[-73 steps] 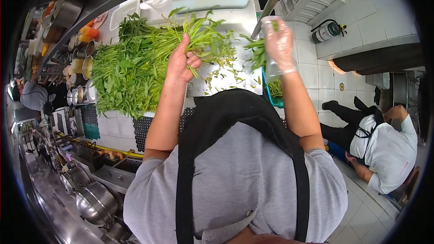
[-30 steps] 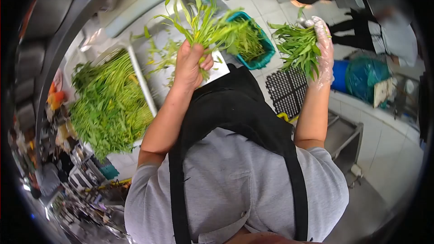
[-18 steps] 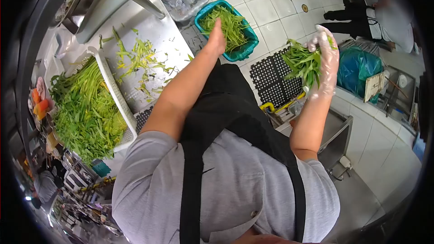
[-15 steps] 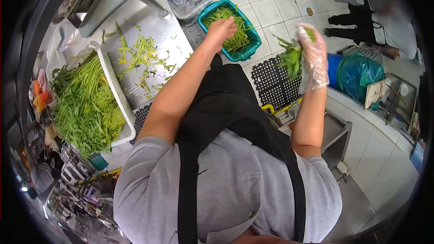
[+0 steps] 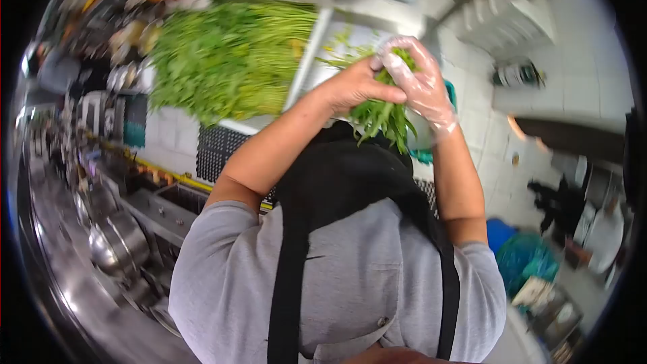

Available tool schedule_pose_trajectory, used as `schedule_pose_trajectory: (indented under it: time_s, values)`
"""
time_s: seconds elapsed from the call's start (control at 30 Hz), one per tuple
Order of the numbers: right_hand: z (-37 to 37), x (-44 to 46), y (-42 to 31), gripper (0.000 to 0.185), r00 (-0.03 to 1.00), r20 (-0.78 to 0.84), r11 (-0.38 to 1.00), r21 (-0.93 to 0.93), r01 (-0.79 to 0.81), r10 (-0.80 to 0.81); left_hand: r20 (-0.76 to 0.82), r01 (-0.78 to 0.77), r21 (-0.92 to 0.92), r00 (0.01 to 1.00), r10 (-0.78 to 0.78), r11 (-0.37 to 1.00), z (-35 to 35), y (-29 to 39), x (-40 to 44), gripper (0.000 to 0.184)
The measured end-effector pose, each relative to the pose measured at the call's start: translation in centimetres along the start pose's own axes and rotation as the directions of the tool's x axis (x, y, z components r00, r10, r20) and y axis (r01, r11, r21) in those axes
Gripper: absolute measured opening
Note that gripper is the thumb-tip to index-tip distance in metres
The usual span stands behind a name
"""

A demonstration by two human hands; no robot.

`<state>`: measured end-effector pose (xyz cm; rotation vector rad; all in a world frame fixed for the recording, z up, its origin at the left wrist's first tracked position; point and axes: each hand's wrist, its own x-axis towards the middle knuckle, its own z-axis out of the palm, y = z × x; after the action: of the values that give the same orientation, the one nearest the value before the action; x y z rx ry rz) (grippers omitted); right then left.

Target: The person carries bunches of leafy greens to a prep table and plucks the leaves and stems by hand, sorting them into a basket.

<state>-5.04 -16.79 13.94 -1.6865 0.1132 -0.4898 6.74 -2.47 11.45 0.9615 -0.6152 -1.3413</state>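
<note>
Both of my hands meet in front of my apron, around a small bunch of long-leaved greens (image 5: pixel 381 118). My right hand (image 5: pixel 423 84), in a clear plastic glove, is closed on the upper part of the bunch. From the left, my bare left hand (image 5: pixel 357 86) grips the same greens, its thumb laid across them and its other fingers partly hidden. Leaves hang below both hands. Left of them, a white basket (image 5: pixel 310 61) holds a large heap of leafy green stems (image 5: pixel 222 61). Loose trimmings (image 5: pixel 347 44) lie beside it on the work surface.
A teal bin (image 5: pixel 451 96) shows partly behind my right wrist. Black perforated matting (image 5: pixel 219 152) lies below the basket. Metal pots (image 5: pixel 118 243) stand at lower left. At far right are another person (image 5: pixel 600 236) and a green plastic bag (image 5: pixel 529 259).
My view has turned toward the basket. My left hand has left the teal bin of stems and joined my right hand at the bunch of greens, which the right hand still holds.
</note>
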Motion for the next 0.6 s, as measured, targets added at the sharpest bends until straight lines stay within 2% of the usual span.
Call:
schedule_pose_trajectory:
  time_s: [0.03,0.1,0.17,0.2,0.23,0.3,0.33,0.37,0.4,0.43,0.47,0.5,0.53,0.57,0.6]
  values:
    - [1.9,1.3,0.1,0.018,0.998,0.054,0.998,-0.056,-0.024,0.027,-0.048,0.061,0.005,0.997,-0.061,0.998,-1.7,1.2,-2.0,0.088]
    - [6.1,4.3,-1.9,0.019,0.982,0.142,0.936,-0.312,0.164,-0.125,-0.07,-0.018,0.05,0.997,0.022,0.999,-4.7,3.2,-6.0,0.073]
    - [10.7,6.6,-1.2,0.019,0.968,0.184,0.922,-0.315,0.224,-0.172,-0.118,0.035,0.168,0.993,-0.016,0.985,-8.3,5.6,-9.7,0.068]
    - [13.0,7.0,-0.9,0.025,0.978,0.171,0.956,-0.247,0.158,-0.117,-0.152,0.061,0.221,0.988,-0.028,0.973,-9.4,6.9,-11.6,0.063]
    - [15.6,7.8,-0.6,0.025,0.97,0.201,0.954,-0.238,0.181,-0.134,-0.176,0.042,0.224,0.984,-0.002,0.974,-11.2,8.8,-13.5,0.063]
    - [20.1,9.1,-0.1,0.046,0.967,0.16,0.972,-0.094,0.216,-0.199,-0.124,0.215,0.586,0.977,-0.175,0.782,-14.8,12.5,-17.3,0.06]
    - [20.9,9.8,0.3,0.074,0.964,0.21,0.98,-0.076,0.183,-0.163,-0.068,0.106,0.583,0.994,-0.082,0.805,-18.5,11.5,-18.5,0.054]
    - [22.5,10.0,0.1,0.092,0.981,0.114,0.988,0.009,0.154,-0.154,-0.157,0.089,0.656,0.987,0.02,0.749,-20.2,13.4,-20.2,0.051]
    - [23.2,10.2,-0.2,0.095,0.989,0.073,0.991,0.026,0.128,-0.129,-0.231,0.085,0.723,0.965,0.124,0.686,-22.0,15.4,-22.0,0.049]
    - [23.4,10.3,-0.5,0.099,0.994,0.026,0.994,0.043,0.101,-0.102,-0.262,0.069,0.83,0.924,0.277,0.554,-25.0,16.7,-23.1,0.043]
    - [23.0,9.8,-0.2,0.101,0.998,0.012,0.998,-0.002,0.064,-0.064,-0.342,0.173,0.876,0.881,0.327,0.45,-25.5,20.7,-24.6,0.039]
    - [22.3,9.1,0.1,0.101,0.998,0.011,0.998,-0.013,0.059,-0.059,-0.291,0.212,0.955,0.815,0.501,0.21,-29.2,21.9,-25.0,0.04]
    - [21.6,8.2,0.3,0.097,1.0,-0.004,0.995,-0.097,-0.031,0.031,-0.286,0.365,0.93,0.787,0.546,-0.038,-30.7,24.5,-25.4,0.044]
    - [20.9,7.2,0.4,0.093,0.993,-0.024,0.976,-0.178,-0.122,0.119,-0.135,0.369,0.9,0.741,0.658,-0.232,-34.0,25.2,-25.9,0.043]
    - [20.5,6.2,0.3,0.093,0.992,-0.015,0.974,-0.188,-0.124,0.124,-0.044,0.364,0.853,0.764,0.644,-0.373,-36.3,26.6,-26.2,0.043]
